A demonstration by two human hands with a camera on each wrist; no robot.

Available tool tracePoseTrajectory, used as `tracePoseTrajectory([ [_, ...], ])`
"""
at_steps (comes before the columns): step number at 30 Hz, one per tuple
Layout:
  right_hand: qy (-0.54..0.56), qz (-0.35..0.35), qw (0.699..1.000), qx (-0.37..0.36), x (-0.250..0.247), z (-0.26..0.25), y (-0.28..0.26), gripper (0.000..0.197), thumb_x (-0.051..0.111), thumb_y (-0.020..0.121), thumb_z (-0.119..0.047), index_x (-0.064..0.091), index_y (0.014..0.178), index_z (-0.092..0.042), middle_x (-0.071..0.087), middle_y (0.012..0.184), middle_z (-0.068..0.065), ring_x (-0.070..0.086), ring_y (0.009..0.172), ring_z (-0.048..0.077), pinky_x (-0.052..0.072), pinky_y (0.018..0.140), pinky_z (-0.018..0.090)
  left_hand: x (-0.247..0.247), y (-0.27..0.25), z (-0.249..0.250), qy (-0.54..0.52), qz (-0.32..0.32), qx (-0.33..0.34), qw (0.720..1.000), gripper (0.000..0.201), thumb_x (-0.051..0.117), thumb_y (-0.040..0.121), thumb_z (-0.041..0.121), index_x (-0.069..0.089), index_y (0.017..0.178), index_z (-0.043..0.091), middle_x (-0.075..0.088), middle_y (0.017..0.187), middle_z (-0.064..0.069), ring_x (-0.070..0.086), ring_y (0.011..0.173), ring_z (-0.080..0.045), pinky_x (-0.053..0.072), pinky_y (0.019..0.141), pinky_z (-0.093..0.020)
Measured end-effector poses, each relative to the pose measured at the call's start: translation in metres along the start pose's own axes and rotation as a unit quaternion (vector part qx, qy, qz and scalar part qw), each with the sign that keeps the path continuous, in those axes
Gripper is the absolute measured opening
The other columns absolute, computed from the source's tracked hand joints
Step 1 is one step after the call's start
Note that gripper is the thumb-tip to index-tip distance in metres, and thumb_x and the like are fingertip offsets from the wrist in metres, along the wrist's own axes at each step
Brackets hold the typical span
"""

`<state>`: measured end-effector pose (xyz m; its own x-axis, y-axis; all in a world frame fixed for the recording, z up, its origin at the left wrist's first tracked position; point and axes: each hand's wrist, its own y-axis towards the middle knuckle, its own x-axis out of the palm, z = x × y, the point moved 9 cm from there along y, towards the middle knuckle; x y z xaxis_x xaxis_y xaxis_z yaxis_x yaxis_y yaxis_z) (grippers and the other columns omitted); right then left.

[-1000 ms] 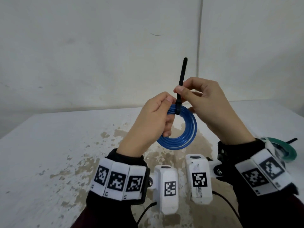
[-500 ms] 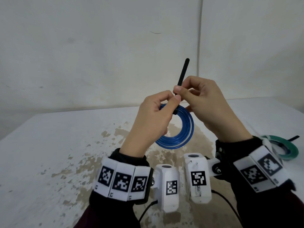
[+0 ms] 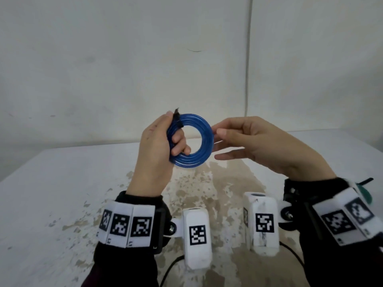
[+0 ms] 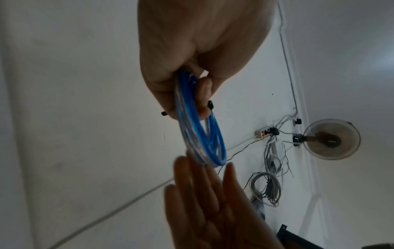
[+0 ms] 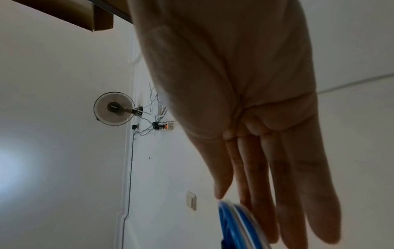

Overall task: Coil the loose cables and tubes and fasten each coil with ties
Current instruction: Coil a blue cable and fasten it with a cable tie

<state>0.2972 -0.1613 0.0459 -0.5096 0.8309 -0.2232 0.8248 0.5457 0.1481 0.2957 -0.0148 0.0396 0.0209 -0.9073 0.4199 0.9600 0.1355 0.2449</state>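
Holding the blue tube coil [image 3: 191,140] up in the air over the desk [image 3: 51,193], your left hand [image 3: 154,154] has its fingers curled through the ring and squeezes the left side of it. A black zip tie [image 3: 177,119] is wrapped round the coil at the top, right by your left thumb, and only a short dark bit of it sticks out. Whether the tie is pulled tight, you cannot tell from here, as that spot is blurry. Your right hand [image 3: 267,146] is on the other side, with its fingers straight and relaxed, holding nothing. Its fingertips [image 3: 219,132] are just beside the right rim of the coil, maybe brushing it; the wrist views do not make that sure. The ring stands up on its edge and faces you, so its hole looks at you like a little window. The coil lies between your two hands, and the left hand is the one that has it. The free side of the ring points at your right hand, so that hand is the near one for any next grab. It looks like this coil is nearly done, and the next step may be to set it down. Far over at the right edge of the desk, partly hidden behind your right wrist, lies a green coil [image 3: 363,192] with something dark poking out beside it.
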Motion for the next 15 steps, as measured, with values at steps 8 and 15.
tracePoseTrajectory([
  [8, 0.014, 0.016, 1.000, -0.020, 0.001, -0.001, 0.004, 0.023, 0.046, 0.098, -0.009, 0.064, 0.104, 0.004, 0.073, 0.097, 0.013, 0.071, 0.090, 0.020, 0.057, 0.080, 0.026, 0.010, -0.004, -0.003, 0.001, -0.029, 0.007, 1.000, 0.029, 0.037, 0.103, 0.023, 0.047, 0.079, 0.010, 0.030, 0.056, 0.002, 0.025, 0.042, -0.010, 0.038, 0.044, -0.023],
  [15, 0.105, 0.039, 0.994, -0.014, 0.009, 0.000, 0.011, 0.028, 0.036, 0.102, -0.013, 0.063, 0.101, -0.008, 0.068, 0.077, 0.003, 0.066, 0.079, 0.015, 0.056, 0.081, 0.029, 0.012, -0.006, 0.007, 0.083, -0.038, 0.052, 0.994, 0.032, 0.032, 0.104, 0.020, 0.051, 0.080, 0.010, 0.045, 0.060, 0.000, 0.042, 0.053, -0.014, 0.042, 0.060, -0.025],
])
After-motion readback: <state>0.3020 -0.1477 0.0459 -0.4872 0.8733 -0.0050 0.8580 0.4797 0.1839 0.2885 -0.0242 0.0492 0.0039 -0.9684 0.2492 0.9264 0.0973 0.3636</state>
